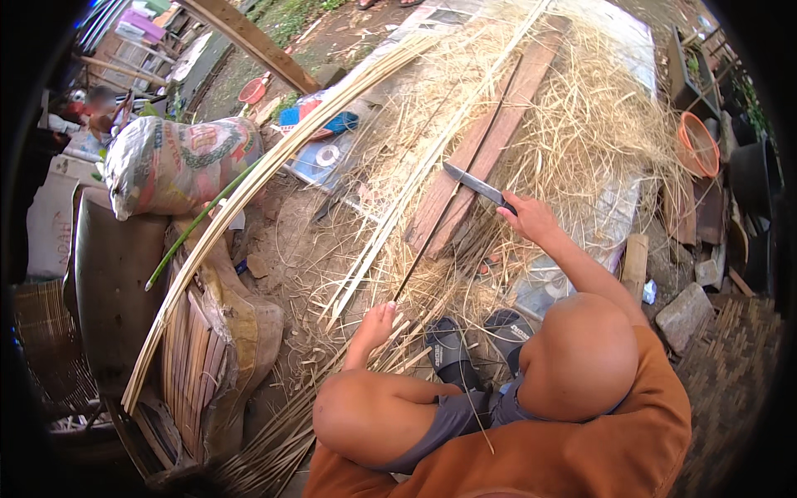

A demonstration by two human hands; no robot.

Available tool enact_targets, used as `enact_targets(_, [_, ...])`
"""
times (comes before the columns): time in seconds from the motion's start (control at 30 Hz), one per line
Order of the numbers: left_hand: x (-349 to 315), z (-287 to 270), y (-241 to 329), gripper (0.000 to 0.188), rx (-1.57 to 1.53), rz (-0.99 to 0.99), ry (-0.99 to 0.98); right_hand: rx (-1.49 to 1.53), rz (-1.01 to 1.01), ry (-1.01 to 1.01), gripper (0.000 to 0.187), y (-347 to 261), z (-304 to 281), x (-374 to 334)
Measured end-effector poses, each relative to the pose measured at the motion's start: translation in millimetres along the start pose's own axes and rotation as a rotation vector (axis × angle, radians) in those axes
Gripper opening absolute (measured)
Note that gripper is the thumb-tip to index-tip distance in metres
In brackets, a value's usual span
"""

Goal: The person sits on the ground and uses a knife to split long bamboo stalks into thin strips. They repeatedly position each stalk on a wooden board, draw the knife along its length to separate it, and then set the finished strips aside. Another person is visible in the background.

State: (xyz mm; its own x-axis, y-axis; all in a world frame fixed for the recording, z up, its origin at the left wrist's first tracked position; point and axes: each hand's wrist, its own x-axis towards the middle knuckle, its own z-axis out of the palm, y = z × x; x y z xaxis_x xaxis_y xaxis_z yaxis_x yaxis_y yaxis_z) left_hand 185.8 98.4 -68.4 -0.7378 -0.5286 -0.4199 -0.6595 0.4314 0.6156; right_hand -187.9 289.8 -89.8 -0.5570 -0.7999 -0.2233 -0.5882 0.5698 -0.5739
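Observation:
My right hand (531,217) is closed round the dark handle of a knife (475,183). Its blade lies across a long brown wooden plank (531,91), over a thin dark strip (413,270) that looks like split bamboo. The near end of that strip is pinched in the fingers of my left hand (378,325), low in front of my knees. From there the strip runs away from me along the plank. Just left of the plank lie long pale bamboo strips (382,236).
Curly shavings (581,124) cover the sheet around the plank. Left, a bundle of long pale strips (274,162) rests over a worn wooden piece (257,332), near a stuffed sack (183,162). An orange basin (697,145) and stone block (685,317) are right. A person sits far left.

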Motion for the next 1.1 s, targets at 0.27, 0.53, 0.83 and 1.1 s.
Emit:
enact_targets(0.27, [-122,1,-39,0.045,0.045,-0.297,0.228,-0.149,0.024,-0.101,0.04,7,-32,45])
enact_targets(0.53, [-84,-4,-89,0.043,0.1,-0.233,0.008,-0.073,0.21,0.189,0.044,47,-53,63])
enact_targets(0.83, [-11,15,-10,0.035,0.43,0.05,0.164,-0.097,-0.177,-0.091,0.047,-18,32,-17])
enact_targets(1.1, [-46,11,-55,0.044,0.238,0.026,0.124,-0.048,0.332,0.253,0.047,96,-73,62])
